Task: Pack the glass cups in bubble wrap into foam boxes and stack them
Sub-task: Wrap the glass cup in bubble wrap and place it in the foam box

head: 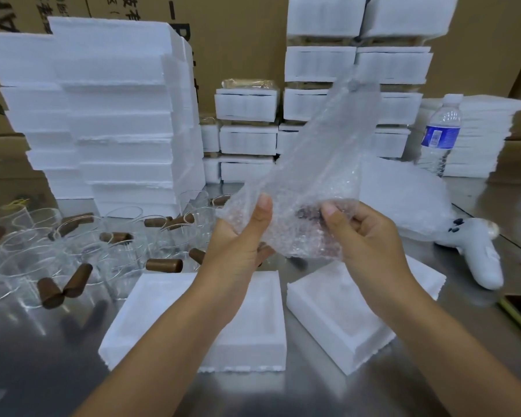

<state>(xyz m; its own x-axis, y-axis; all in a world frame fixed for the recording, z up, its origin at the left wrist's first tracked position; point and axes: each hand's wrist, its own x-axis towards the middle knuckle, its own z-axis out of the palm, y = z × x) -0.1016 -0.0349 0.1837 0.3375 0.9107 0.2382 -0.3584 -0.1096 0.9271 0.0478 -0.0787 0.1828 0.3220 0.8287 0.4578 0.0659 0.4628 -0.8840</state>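
Presently, the bubble wrap (313,164) is pinched by the curled fingers of the left hand (238,239) and the right hand (370,236). A glass cup (309,224), apparently, is enclosed between them. The wrap should be tightened before lowering into the foam box (247,353) beneath.

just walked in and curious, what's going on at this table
A person's left hand and right hand grip the lower end of a bubble wrap sleeve above two open foam boxes. Something dark shows through the wrap, possibly a cup handle. Unwrapped glass cups wait at the left; packed boxes are stacked behind.
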